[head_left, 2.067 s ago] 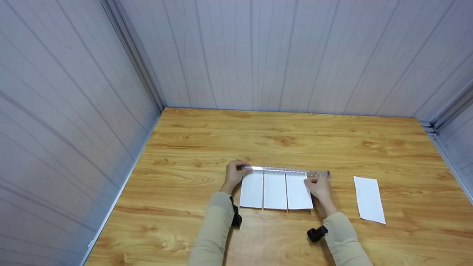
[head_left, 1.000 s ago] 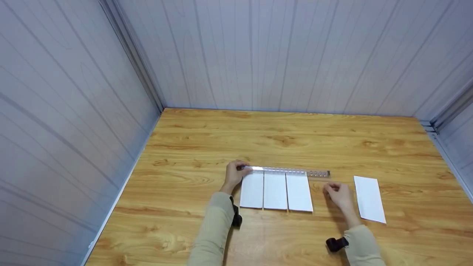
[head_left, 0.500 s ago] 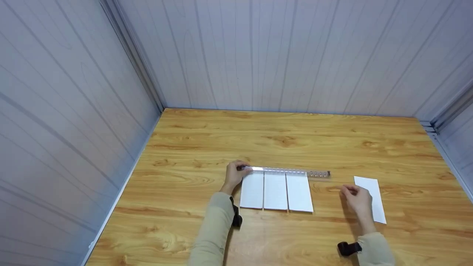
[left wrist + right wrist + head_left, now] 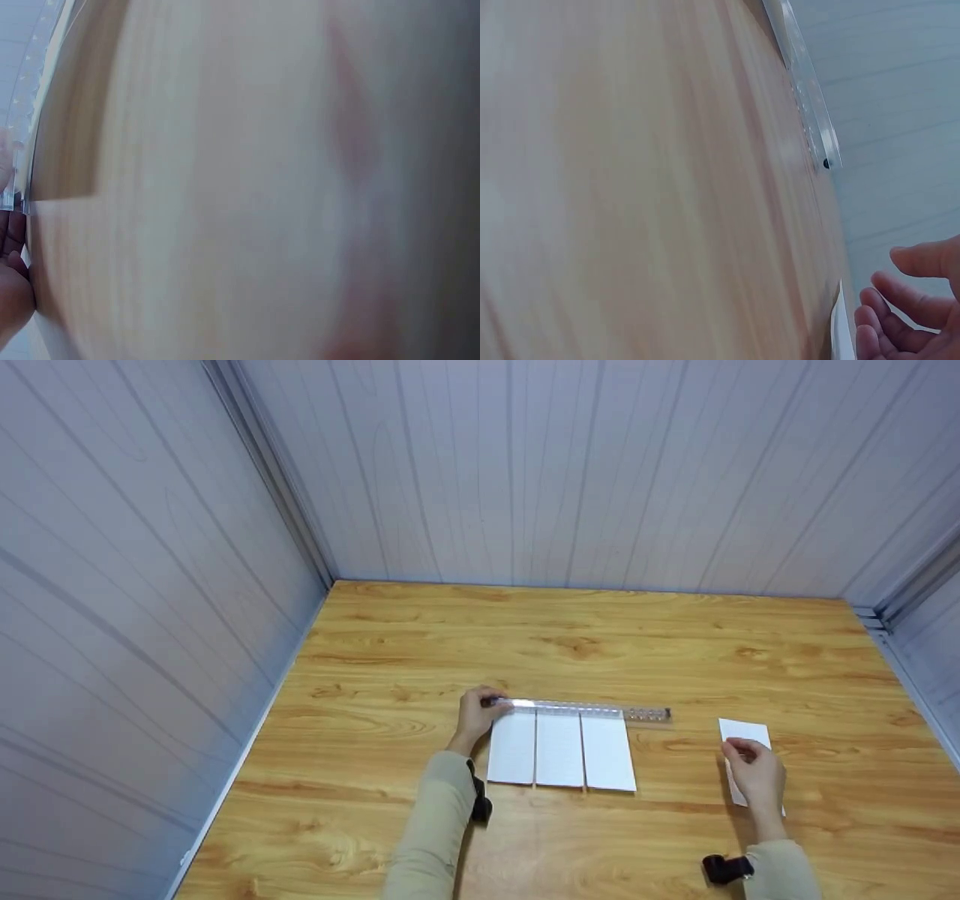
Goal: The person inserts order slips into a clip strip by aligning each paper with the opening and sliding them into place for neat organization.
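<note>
My left hand (image 4: 474, 720) pinches the left end of a long clear plastic strip (image 4: 646, 714) with a row of bumps along it. Three white paper rectangles (image 4: 559, 750) lie side by side below the strip, narrow gaps between them, their top edges along it. Over at the right my right hand (image 4: 760, 776) is above a single white paper rectangle (image 4: 746, 730) and hides part of it. In the right wrist view its thumb and fingers (image 4: 911, 300) stand apart with nothing between them, beside the paper's edge (image 4: 841, 330).
Everything lies on a wood-grain table (image 4: 570, 637). Pale panelled walls (image 4: 480, 472) rise behind it and at the left (image 4: 135, 622). Each wrist carries a small black camera (image 4: 726, 870).
My right hand has left the third paper rectangle and the strip's right part and moved rightward to above the single paper. The left hand keeps its hold on the strip.
</note>
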The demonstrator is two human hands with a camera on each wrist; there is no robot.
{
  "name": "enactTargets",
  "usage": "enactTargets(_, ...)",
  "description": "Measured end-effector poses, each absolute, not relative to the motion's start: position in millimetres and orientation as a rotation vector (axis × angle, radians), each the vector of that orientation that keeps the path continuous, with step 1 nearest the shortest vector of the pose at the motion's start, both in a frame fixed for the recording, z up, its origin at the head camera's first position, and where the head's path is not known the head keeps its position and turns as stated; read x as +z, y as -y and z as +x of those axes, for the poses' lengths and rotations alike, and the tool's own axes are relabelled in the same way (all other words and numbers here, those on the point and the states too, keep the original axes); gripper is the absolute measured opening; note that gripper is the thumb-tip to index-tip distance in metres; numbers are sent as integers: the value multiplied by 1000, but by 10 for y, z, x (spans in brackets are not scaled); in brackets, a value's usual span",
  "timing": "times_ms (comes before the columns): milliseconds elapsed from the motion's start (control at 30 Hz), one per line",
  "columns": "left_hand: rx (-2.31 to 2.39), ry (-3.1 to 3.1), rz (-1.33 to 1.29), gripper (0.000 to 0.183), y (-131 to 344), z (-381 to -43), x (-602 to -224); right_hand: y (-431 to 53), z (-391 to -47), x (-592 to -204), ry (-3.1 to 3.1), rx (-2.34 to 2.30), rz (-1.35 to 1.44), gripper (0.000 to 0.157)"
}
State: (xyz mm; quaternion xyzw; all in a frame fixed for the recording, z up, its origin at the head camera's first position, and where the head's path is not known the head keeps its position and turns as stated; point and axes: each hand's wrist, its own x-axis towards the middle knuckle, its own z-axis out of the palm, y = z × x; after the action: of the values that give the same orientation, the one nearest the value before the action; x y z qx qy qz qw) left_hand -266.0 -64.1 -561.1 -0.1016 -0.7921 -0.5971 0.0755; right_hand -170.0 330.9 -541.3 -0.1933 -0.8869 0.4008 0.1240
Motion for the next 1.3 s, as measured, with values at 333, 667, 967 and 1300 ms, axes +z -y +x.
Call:
enactTargets(333,-1814,2363,-331,16,622,-2550,-5404,-3498,-1688,-5428,2545,1171,-683,30)
enactTargets(667,-1797,2339,-346,15,642,-2650,-5589,-3592,-1714,-5442,2563,1257,-815,48)
enactTargets(967,-1753,2382,-312,14,656,-2748,-5773,-3671,-1750,-5485,2558,1301,-900,62)
enactTargets(1300,-1783,2395,-289,15,659,-2732,-5750,-3716,-1770,-5515,2583,1303,-916,68)
